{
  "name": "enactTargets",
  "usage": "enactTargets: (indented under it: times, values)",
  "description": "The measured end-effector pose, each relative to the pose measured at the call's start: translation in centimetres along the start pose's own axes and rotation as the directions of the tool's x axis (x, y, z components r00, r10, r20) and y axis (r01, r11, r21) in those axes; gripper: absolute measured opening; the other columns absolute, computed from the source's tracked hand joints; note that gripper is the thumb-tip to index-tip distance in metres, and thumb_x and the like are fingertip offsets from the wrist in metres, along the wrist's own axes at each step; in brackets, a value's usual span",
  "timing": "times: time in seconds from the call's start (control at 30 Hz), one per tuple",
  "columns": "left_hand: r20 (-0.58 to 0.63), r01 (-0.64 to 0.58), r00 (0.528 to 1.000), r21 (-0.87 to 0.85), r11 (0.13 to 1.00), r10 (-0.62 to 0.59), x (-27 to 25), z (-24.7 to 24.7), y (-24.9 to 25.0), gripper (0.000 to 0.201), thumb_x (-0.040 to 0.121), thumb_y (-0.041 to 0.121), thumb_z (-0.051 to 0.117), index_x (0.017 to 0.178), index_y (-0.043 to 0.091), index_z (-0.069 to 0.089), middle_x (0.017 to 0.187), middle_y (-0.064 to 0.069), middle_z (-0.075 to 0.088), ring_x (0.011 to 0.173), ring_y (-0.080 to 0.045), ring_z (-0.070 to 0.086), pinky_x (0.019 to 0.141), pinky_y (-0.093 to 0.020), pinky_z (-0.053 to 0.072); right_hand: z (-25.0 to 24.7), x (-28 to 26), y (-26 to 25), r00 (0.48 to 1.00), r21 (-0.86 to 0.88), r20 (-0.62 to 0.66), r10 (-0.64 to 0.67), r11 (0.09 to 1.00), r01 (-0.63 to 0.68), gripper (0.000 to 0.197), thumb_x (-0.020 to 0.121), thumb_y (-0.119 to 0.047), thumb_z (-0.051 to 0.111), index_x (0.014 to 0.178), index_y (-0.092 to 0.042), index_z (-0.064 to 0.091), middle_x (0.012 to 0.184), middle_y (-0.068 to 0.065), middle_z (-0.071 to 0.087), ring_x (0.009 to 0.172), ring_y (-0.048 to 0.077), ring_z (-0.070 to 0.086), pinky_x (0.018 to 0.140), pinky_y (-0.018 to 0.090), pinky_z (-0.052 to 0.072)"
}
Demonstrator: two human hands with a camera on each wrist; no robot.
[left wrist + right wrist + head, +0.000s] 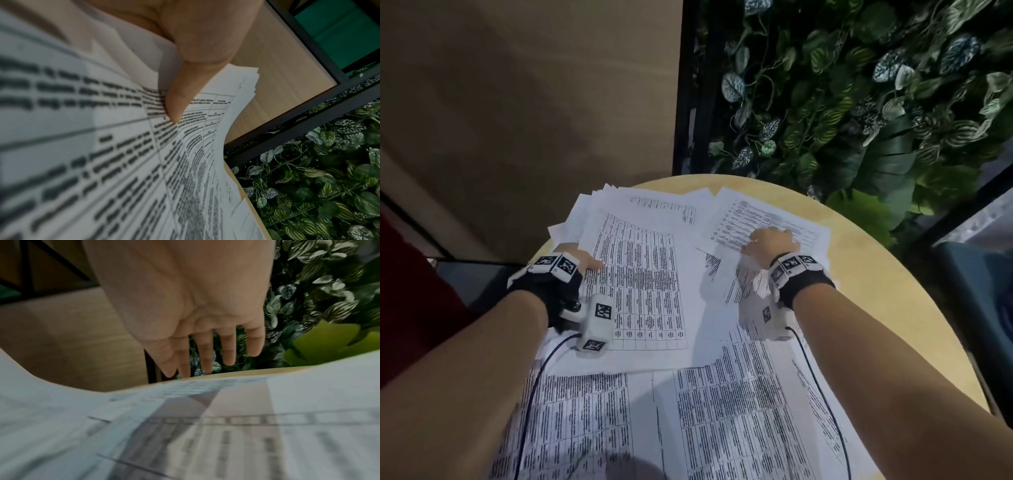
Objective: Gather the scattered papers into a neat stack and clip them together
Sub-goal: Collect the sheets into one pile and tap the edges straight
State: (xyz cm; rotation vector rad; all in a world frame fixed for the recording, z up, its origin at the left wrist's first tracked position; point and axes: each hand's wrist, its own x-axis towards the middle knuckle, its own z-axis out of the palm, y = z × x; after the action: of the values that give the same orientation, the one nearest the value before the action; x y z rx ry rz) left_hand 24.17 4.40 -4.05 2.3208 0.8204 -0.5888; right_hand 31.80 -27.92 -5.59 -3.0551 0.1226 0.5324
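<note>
printed papers spread loose over round wooden surface, overlapping, most toward 12 and 6 o'clock. left hand at 9 o'clock edge of pile, thumb on top of fanned sheaf, fingers under it, pinching it. right hand at 2 o'clock, fingers straight and spread, over skewed sheet; contact cannot tell. leafy plants beyond far rim.

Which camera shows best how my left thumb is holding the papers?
The left wrist view: the left hand shows its thumb pressed on the top sheet of the papers. The head view shows only the thumb tip at the sheet's edge. The right wrist view does not show it.
</note>
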Motion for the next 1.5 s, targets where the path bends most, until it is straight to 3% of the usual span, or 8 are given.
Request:
enactTargets:
  times: [0.17, 0.27, 0.4, 0.57, 0.83, 1.1, 1.3, 1.5]
  values:
    - [-0.006, -0.009, 1.000, -0.065, 0.998, 0.009, -0.7, -1.2, -2.9, 0.055, 0.082, 0.015, 0.068, 0.131, -0.001, 0.048, 0.134, -0.019, 0.053, 0.121, -0.035, 0.051, 0.104, -0.039, 0.038, 2.4, -1.2, 1.7, 0.980, -0.081, 0.183, -0.081, 0.992, 0.097, 0.099, 0.058, -0.094, 0.022, 0.131, -0.031, 0.042, 0.138, 0.006, 0.041, 0.127, 0.035, 0.039, 0.102, 0.058, 0.033]
    - [0.050, -0.013, 0.999, -0.063, 0.998, 0.016, -1.7, -1.5, -4.0, 0.066, 0.076, 0.024, 0.074, 0.130, -0.003, 0.047, 0.129, -0.022, 0.055, 0.120, -0.035, 0.051, 0.097, -0.034, 0.039, 1.6, -2.9, 1.5, 0.992, -0.102, 0.125, 0.001, 0.995, 0.011, 0.078, 0.058, -0.070, 0.066, 0.121, -0.030, 0.043, 0.119, 0.001, 0.051, 0.114, 0.034, 0.052, 0.096, 0.053, 0.038]
    - [0.112, 0.014, 0.994, -0.067, 0.998, -0.007, -3.1, -0.8, -4.8, 0.064, 0.079, 0.029, 0.071, 0.127, -0.007, 0.050, 0.132, -0.022, 0.053, 0.123, -0.034, 0.049, 0.103, -0.036, 0.037, -0.4, -3.7, 0.0, 0.959, -0.168, 0.259, -0.114, 0.973, 0.161, 0.013, 0.086, -0.018, 0.061, 0.091, -0.006, 0.060, 0.082, 0.006, 0.058, 0.097, 0.028, 0.063, 0.089, 0.043, 0.052]
    - [0.099, 0.011, 0.995, -0.116, 0.993, 0.000, -2.8, 0.5, -5.3, 0.087, 0.063, 0.043, 0.080, 0.132, 0.000, 0.048, 0.132, -0.018, 0.054, 0.120, -0.037, 0.051, 0.106, -0.043, 0.037, -1.0, -4.0, -0.9, 0.952, -0.170, -0.250, -0.177, 0.976, 0.136, 0.059, 0.085, -0.025, 0.060, 0.138, -0.032, 0.034, 0.144, 0.003, 0.035, 0.139, 0.031, 0.023, 0.108, 0.064, 0.014]
    - [-0.006, 0.061, 0.998, -0.143, 0.988, -0.063, -4.1, 1.7, -4.2, 0.050, 0.082, 0.014, 0.068, 0.121, -0.013, 0.052, 0.128, -0.024, 0.055, 0.121, -0.037, 0.051, 0.102, -0.040, 0.039, 4.1, -5.4, 6.7, 0.820, 0.287, 0.160, 0.550, 0.769, -0.572, 0.121, 0.044, -0.092, 0.043, 0.134, -0.011, 0.042, 0.131, 0.016, 0.048, 0.117, 0.034, 0.050, 0.097, 0.053, 0.042]
    - [0.008, 0.069, 0.998, -0.188, 0.980, -0.069, -4.8, 2.9, -2.7, 0.032, 0.089, 0.020, 0.061, 0.065, 0.001, 0.050, 0.079, -0.014, 0.053, 0.093, -0.030, 0.056, 0.090, -0.039, 0.043, 4.6, -6.9, 5.9, 0.888, 0.313, 0.160, 0.431, 0.831, -0.460, 0.063, 0.072, -0.033, 0.076, 0.115, -0.007, 0.037, 0.107, 0.013, 0.058, 0.103, 0.034, 0.059, 0.091, 0.046, 0.050]
    - [-0.014, 0.050, 0.998, -0.188, 0.981, -0.054, -4.7, 2.4, -2.1, 0.050, 0.085, 0.021, 0.065, 0.122, -0.010, 0.051, 0.125, -0.022, 0.056, 0.112, -0.036, 0.055, 0.100, -0.042, 0.041, -1.0, -5.0, 7.5, 0.979, 0.413, -0.084, 0.188, 0.900, -0.138, 0.012, 0.081, -0.010, 0.061, 0.072, -0.004, 0.058, 0.068, 0.014, 0.054, 0.068, 0.026, 0.049, 0.061, 0.028, 0.036]
    - [-0.048, 0.009, 0.999, -0.164, 0.986, -0.017, -4.4, 2.9, -2.0, 0.041, 0.084, 0.011, 0.066, 0.120, -0.007, 0.055, 0.124, -0.023, 0.058, 0.112, -0.037, 0.056, 0.095, -0.041, 0.043, -2.0, -0.3, 7.3, 0.981, 0.239, -0.135, 0.140, 0.965, -0.105, 0.033, 0.082, -0.032, 0.061, 0.109, -0.012, 0.063, 0.122, 0.019, 0.055, 0.114, 0.038, 0.050, 0.094, 0.043, 0.045]
